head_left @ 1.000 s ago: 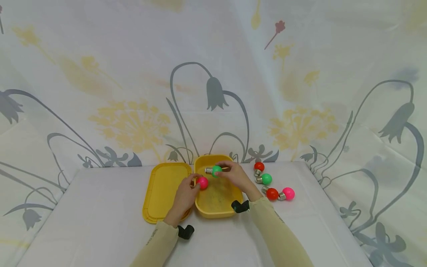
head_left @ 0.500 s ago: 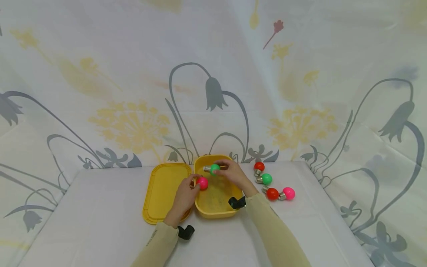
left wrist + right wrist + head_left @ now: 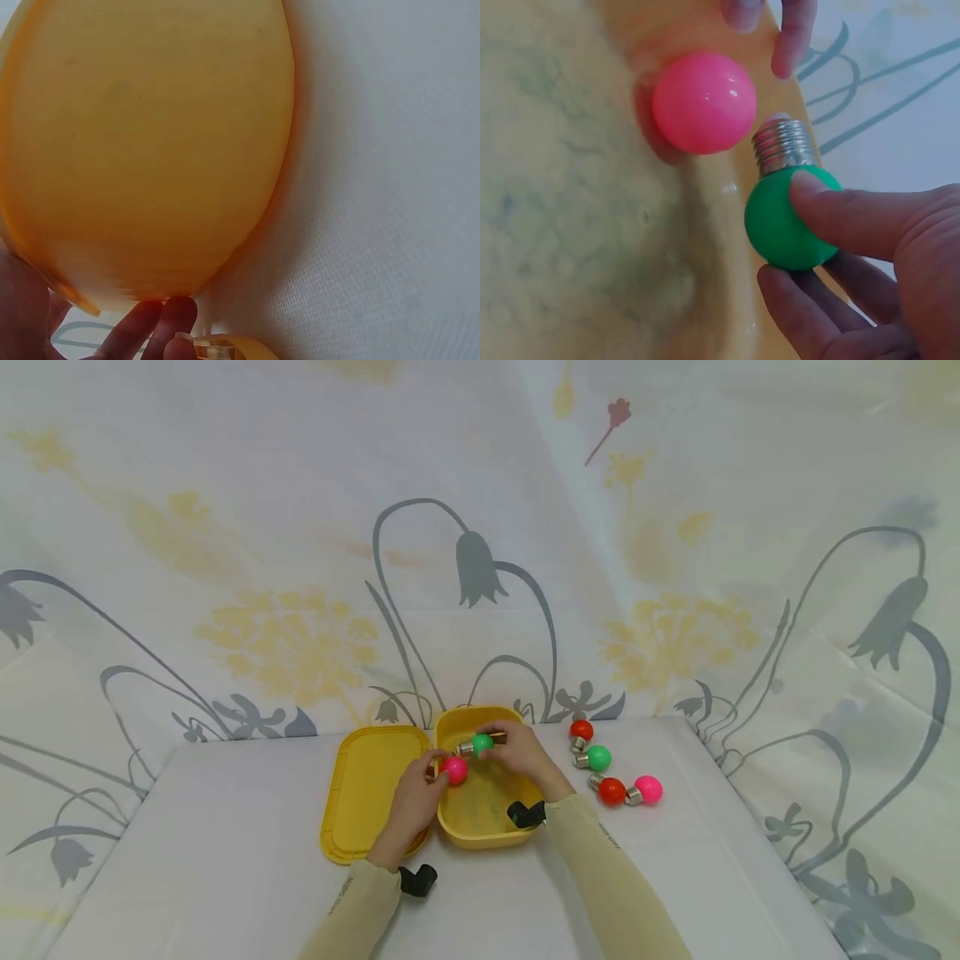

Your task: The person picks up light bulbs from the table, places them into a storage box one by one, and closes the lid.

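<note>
Toward the back of the yellow plastic box (image 3: 487,839), my right hand (image 3: 517,752) pinches a green light bulb (image 3: 787,225) by its globe. The bulb's silver screw base points left. My left hand (image 3: 412,793) grips the box's left wall, with fingertips (image 3: 180,307) against it in the left wrist view. A pink bulb (image 3: 705,101) lies inside the box by that wall, close to the left fingers. Its base is hidden.
A yellow lid (image 3: 375,777) lies flat on the white table left of the box. To the right lie a red bulb (image 3: 581,730), a green bulb (image 3: 597,757), another red bulb (image 3: 612,791) and a pink bulb (image 3: 648,790). A flower-printed cloth (image 3: 480,635) hangs behind.
My right hand has moved slightly left with the green bulb, bringing its base closer to the left fingers. My left hand has kept its place at the box wall.
</note>
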Demonstrator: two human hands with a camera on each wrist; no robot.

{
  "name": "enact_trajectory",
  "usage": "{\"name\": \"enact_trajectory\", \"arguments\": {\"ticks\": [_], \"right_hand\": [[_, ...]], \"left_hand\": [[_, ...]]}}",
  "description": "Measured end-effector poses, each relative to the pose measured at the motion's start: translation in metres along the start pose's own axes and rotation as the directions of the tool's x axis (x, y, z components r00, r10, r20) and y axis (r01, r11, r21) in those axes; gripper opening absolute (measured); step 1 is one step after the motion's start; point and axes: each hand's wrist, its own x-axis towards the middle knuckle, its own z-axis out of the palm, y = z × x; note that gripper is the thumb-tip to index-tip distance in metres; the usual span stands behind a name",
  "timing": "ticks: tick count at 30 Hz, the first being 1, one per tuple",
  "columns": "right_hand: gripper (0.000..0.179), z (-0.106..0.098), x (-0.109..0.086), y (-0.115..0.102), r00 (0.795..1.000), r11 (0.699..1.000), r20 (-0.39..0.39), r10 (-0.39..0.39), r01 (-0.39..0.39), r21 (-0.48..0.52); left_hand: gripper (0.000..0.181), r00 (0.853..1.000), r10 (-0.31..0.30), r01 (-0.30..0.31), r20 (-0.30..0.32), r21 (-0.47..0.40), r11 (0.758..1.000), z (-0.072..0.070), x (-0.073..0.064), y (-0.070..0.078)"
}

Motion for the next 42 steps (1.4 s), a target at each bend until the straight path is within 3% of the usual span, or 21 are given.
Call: {"name": "enact_trajectory", "arguments": {"ticks": [8, 21, 42], "right_hand": [[0.033, 0.006, 0.0, -0.001, 1.0, 0.994, -0.001, 0.015, -0.015, -0.108], [0.032, 0.012, 0.002, 0.001, 0.996, 0.964, 0.083, 0.036, -0.013, -0.264], [0.04, 0.012, 0.002, -0.003, 0.997, 0.979, 0.077, 0.027, -0.011, -0.202]], "left_hand": [[0.033, 1.0, -0.011, 0.011, 0.01, -0.001, 1.0, -0.002, -0.003, 0.002], [0.034, 1.0, 0.007, -0.007, 0.005, 0.008, 1.0, -0.002, -0.005, 0.003], [0.033, 1.0, 0.022, -0.022, 0.006, 0.023, 0.999, -0.001, 0.0, 0.0]]}}
